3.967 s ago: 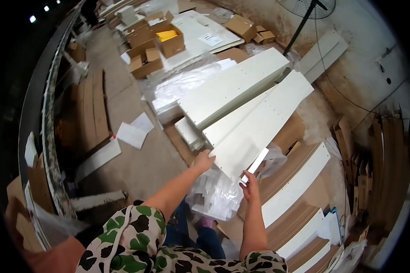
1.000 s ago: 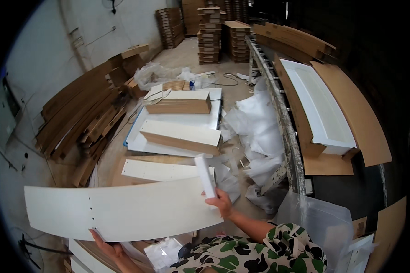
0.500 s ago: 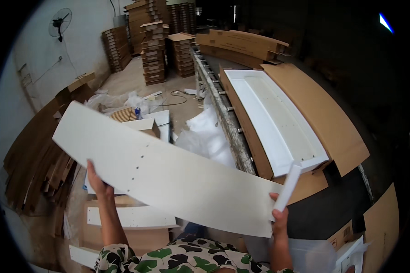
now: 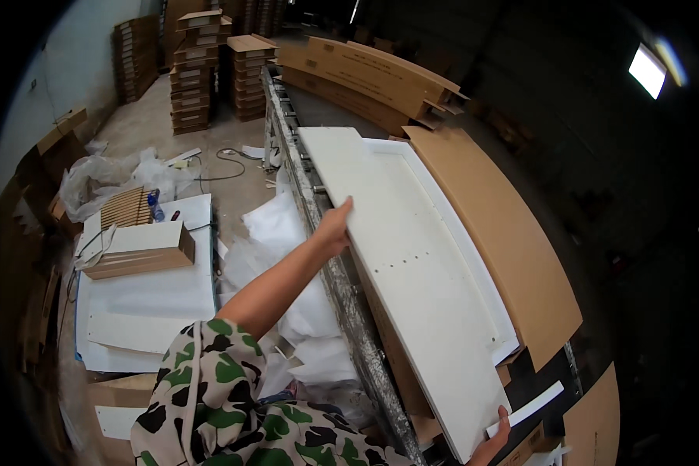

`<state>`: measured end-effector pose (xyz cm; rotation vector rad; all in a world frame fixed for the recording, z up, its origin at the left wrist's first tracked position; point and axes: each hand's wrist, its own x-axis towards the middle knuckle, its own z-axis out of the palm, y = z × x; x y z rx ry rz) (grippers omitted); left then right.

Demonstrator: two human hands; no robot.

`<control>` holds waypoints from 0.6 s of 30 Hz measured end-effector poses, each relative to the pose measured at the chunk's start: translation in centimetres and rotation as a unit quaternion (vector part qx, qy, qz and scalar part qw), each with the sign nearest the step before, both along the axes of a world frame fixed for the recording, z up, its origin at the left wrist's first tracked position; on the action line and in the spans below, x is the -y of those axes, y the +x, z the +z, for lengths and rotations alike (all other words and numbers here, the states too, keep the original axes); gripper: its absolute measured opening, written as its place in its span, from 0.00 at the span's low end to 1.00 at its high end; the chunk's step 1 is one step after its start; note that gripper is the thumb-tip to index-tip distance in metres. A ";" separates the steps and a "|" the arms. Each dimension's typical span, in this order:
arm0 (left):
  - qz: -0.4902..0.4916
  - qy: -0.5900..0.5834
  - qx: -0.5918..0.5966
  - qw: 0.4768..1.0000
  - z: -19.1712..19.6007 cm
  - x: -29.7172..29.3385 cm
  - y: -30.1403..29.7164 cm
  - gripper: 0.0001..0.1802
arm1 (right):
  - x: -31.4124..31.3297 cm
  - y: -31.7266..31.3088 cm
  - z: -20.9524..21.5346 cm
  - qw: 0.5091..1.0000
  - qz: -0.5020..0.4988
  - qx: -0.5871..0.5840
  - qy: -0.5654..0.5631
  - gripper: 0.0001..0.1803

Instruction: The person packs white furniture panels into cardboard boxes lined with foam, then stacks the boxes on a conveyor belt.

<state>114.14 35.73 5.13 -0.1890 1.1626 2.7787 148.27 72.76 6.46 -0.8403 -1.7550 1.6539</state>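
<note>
A long white panel (image 4: 412, 264) with small drilled holes lies lengthwise over an open brown cardboard carton (image 4: 512, 248) lined with white foam, up on a metal conveyor frame (image 4: 342, 295). My left hand (image 4: 335, 225) grips the panel's left edge about halfway along it. My right hand (image 4: 491, 443) holds the panel's near corner at the bottom of the picture, together with a narrow white strip (image 4: 526, 408) that sticks out to the right.
Crumpled clear plastic wrap (image 4: 287, 256) lies on the floor left of the frame. More white panels and a flat brown box (image 4: 144, 248) sit at the left. Stacks of cartons (image 4: 198, 66) stand at the back. Long cardboard boxes (image 4: 373, 74) lie beyond the carton.
I have turned right and carried the panel from the air in front of me down over the open carton. Both hands have kept their hold.
</note>
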 end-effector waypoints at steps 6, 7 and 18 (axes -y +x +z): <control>-0.043 0.010 0.119 0.992 -2.5 -9.0 -11.3 0.24 | -5.1 -4.7 -2.5 0.978 -0.043 0.067 0.190 0.24; -0.027 -0.010 0.142 0.989 -3.0 -9.8 -12.8 0.23 | -5.0 -6.0 -2.6 0.978 -0.046 0.065 0.191 0.24; 0.094 -0.464 0.187 0.861 -11.6 -9.4 -20.2 0.24 | -1.6 -18.2 -6.8 0.994 0.028 0.036 0.104 0.20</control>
